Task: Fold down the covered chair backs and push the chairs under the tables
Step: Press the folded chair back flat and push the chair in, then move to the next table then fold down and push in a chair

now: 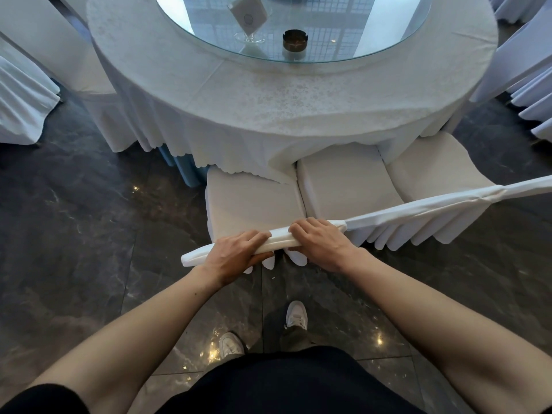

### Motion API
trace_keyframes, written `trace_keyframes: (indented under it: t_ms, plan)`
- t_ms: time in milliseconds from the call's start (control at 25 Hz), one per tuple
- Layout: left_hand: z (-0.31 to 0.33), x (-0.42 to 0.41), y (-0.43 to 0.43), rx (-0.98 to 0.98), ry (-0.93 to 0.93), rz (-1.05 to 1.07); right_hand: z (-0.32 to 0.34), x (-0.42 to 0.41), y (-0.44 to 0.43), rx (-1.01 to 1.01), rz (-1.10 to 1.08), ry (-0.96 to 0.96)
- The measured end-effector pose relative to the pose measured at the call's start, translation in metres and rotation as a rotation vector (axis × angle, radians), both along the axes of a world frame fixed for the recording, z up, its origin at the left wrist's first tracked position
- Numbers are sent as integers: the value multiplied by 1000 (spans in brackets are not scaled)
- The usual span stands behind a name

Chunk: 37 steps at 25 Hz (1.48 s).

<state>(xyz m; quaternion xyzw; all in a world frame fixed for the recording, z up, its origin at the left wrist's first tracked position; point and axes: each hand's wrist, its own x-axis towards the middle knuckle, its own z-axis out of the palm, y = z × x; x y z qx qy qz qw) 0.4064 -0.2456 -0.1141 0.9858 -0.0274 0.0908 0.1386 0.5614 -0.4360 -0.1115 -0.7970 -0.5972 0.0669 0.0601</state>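
Head view: we noted both hands closed over the white-covered chair back [277, 241] at lower centre, left hand [236, 254] beside right hand [321, 242]. Its seat [254, 204] sat partly under the round desk [268, 94], tablecloth edge draped over it.

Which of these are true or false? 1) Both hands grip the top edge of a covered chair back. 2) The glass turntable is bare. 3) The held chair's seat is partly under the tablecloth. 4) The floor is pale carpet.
1) True: the left hand and right hand clasp the chair back.
2) False: the glass turntable carries an ashtray and a card holder.
3) True: the tablecloth hem overlaps the seat.
4) False: the floor is dark, glossy stone.
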Motion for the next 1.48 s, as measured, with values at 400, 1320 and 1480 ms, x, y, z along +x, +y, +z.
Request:
trace_keyframes:
  t_ms: [400,1320,1480]
  plan:
    - [3,4,2,-14,40,43,4,7,4,-37,-18,21]
    - [58,166,-246,22,-70,-435,65,63,-269,239,-790,-171]
    - [68,245,-362,11,-99,-525,73,116,-393,243,-907,-228]
